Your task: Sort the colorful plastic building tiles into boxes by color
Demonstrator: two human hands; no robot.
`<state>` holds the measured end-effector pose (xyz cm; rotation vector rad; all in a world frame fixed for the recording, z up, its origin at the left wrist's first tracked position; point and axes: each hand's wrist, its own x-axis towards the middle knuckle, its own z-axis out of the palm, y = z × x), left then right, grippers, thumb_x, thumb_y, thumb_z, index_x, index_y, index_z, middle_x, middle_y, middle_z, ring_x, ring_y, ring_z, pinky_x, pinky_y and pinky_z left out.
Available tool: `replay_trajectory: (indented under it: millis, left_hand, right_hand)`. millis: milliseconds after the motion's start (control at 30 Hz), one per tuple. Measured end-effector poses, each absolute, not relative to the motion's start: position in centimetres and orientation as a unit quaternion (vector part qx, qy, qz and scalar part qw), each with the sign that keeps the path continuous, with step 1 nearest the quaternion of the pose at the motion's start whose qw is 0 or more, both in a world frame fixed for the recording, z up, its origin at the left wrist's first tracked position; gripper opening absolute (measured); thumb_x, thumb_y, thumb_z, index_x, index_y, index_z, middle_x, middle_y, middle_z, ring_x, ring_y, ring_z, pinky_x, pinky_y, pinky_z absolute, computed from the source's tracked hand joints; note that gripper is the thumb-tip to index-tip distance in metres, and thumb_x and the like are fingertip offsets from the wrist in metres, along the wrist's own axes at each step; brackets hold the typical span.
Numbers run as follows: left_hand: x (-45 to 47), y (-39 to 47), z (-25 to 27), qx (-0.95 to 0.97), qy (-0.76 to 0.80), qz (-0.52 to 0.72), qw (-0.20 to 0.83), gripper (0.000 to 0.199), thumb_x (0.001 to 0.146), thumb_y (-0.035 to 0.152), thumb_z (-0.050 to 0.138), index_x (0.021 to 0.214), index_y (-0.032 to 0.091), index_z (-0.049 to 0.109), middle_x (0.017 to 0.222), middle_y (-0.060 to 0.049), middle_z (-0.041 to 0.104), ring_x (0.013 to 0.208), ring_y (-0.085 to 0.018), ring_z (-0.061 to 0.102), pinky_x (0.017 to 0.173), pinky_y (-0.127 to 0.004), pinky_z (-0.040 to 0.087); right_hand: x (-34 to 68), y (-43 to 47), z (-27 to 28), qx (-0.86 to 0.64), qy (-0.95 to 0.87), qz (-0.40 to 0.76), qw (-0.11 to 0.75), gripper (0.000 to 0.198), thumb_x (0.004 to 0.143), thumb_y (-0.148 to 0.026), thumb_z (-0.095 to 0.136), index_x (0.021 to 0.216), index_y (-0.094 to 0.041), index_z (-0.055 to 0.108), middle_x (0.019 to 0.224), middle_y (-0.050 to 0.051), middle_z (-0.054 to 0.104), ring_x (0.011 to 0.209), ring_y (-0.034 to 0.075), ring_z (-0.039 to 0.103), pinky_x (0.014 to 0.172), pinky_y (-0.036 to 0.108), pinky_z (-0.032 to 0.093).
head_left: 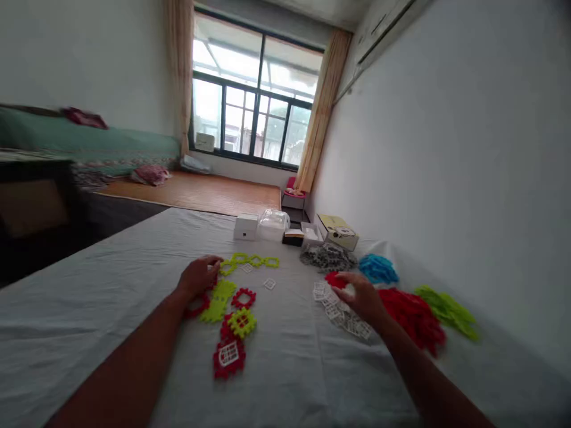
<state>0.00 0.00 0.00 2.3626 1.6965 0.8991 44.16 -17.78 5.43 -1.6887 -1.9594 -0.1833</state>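
My left hand [198, 278] is curled at the left side of the joined plastic building pieces, its fingers against a red building piece [215, 282]; part of the grip is hidden. Close to it are a red ring piece [197, 307], a yellow-green panel [218, 300] and a chain of yellow-green frames [256, 260]. My right hand [363, 297] is over the white lattice pieces [341, 314], thumb and index finger at a red toothed piece [332, 279]. Nearer me lie a red ring [243, 298], a yellow-green square piece [242, 323] and a red piece with a white lattice insert [229, 355].
Piles of grey [329, 257], blue [377, 268], red [413, 318] and green pieces [447, 310] lie along the right. At the table's far end stand a white box [245, 227], a clear container [273, 223] and a yellow box [338, 231]. The wall is at right.
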Motion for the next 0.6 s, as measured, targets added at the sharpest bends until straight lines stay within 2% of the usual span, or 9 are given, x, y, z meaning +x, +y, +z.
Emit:
replay_trajectory:
  millis: [100,267,400,600]
  left_hand:
    - [0.2,0.0,0.2,0.773,0.559,0.296,0.048,0.04,0.083,0.041,0.04,0.101,0.022,0.069,0.104,-0.002,0.071,0.093,-0.021,0.065,0.079,-0.026,0.047]
    - [0.1,0.0,0.6,0.772,0.559,0.298,0.048,0.039,0.081,0.041,0.04,0.099,0.022,0.07,0.102,-0.002,0.072,0.092,-0.021,0.066,0.077,-0.025,0.048]
    - [0.1,-0.2,0.6,0.769,0.561,0.301,0.061,0.04,0.081,0.042,0.04,0.099,0.022,0.07,0.104,-0.003,0.071,0.088,-0.021,0.066,0.075,-0.025,0.048]
    - [0.4,-0.8,1.0,0.751,0.572,0.318,0.081,0.037,0.08,0.039,0.042,0.097,0.023,0.07,0.101,-0.001,0.072,0.091,-0.02,0.066,0.077,-0.024,0.048]
  right_hand:
    - [52.5,-20.6,6.3,-0.716,-0.64,-0.09,0.265,0.042,0.079,-0.051,0.051,0.107,-0.023,0.065,0.107,0.007,0.069,0.095,0.024,0.063,0.083,0.036,0.047]
    - [61.5,-23.7,5.9,-0.805,-0.542,-0.084,0.228,0.041,0.076,-0.054,0.051,0.096,-0.023,0.069,0.09,0.007,0.073,0.083,0.024,0.067,0.072,0.033,0.048]
    - [63.1,-24.1,5.6,-0.801,-0.559,-0.065,0.204,0.041,0.08,-0.054,0.044,0.091,-0.024,0.071,0.091,0.006,0.073,0.085,0.024,0.067,0.074,0.032,0.047]
    - [60.8,-22.4,6.0,-0.807,-0.537,-0.137,0.205,0.04,0.085,-0.044,0.038,0.093,-0.022,0.069,0.096,0.01,0.072,0.089,0.026,0.065,0.079,0.035,0.046]
